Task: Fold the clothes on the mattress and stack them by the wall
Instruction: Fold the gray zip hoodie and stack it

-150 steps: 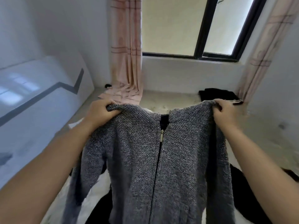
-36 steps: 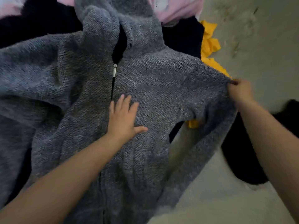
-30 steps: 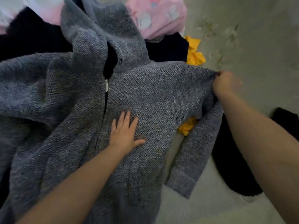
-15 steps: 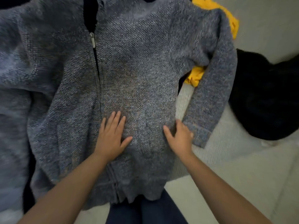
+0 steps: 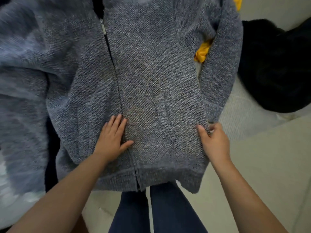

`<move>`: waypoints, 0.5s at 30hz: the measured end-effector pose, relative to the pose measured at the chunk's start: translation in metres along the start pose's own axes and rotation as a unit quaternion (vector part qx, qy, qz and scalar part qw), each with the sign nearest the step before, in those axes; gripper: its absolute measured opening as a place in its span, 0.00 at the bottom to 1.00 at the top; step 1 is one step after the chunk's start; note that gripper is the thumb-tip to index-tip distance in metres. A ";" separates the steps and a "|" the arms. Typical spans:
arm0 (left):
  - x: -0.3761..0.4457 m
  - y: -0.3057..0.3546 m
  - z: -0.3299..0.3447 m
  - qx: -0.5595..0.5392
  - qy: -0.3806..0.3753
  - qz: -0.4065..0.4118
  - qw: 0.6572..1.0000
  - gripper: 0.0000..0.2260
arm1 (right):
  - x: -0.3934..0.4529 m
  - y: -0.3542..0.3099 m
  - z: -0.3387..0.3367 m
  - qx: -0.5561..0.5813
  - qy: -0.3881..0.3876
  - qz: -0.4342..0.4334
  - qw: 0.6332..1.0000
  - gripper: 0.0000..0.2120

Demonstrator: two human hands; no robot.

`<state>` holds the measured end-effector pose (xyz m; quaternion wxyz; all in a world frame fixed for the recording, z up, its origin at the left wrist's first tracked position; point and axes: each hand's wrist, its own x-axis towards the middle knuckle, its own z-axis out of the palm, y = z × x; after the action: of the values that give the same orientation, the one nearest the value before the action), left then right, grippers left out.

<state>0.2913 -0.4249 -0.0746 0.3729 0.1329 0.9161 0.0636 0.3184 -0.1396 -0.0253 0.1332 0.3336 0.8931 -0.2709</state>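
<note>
A grey knitted zip hoodie (image 5: pixel 151 78) lies front-up on the mattress (image 5: pixel 244 111), hem towards me. My left hand (image 5: pixel 111 140) presses flat on its front, just left of the zipper, fingers straight. At the hoodie's right side edge, my right hand (image 5: pixel 214 142) pinches the fabric beside the right sleeve cuff, thumb on top and fingers curled at the edge. The right sleeve (image 5: pixel 222 64) runs straight down along the body. On the left, the other sleeve (image 5: pixel 21 98) lies bunched and blurred.
A yellow garment (image 5: pixel 202 52) peeks out between body and right sleeve. To the right a black garment (image 5: pixel 277 64) is heaped on the mattress, and another dark piece (image 5: pixel 52 148) shows under the left sleeve. My legs in dark blue trousers (image 5: pixel 151 207) stand on the pale floor (image 5: pixel 269 165).
My right hand slid from the hoodie's front to its right side edge and took hold there. The right sleeve now lies closer along the body. My left hand stays flat by the zipper.
</note>
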 end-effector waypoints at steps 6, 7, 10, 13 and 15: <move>-0.035 0.001 0.002 -0.067 0.148 0.011 0.987 0.22 | -0.005 0.013 0.033 -0.041 -0.029 0.111 0.993 0.17; -0.046 -0.001 0.007 -0.077 0.196 -0.005 0.978 0.19 | -0.010 0.014 0.036 -0.043 -0.022 0.094 0.994 0.18; -0.084 -0.015 0.025 -0.150 0.248 -0.153 0.945 0.18 | -0.044 0.014 0.045 -0.113 0.004 -0.005 0.994 0.23; -0.107 -0.039 0.044 -0.244 0.200 -0.282 0.906 0.21 | -0.083 0.007 0.063 -0.149 -0.044 -0.132 0.979 0.24; -0.113 -0.049 0.051 -0.279 0.190 -0.289 0.896 0.23 | -0.100 -0.006 0.078 -0.174 -0.094 -0.189 0.962 0.24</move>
<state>0.3949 -0.5039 -0.0460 0.2151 -0.2613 0.9125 0.2300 0.3935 -0.2405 -0.0449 0.2189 0.1038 0.9566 -0.1620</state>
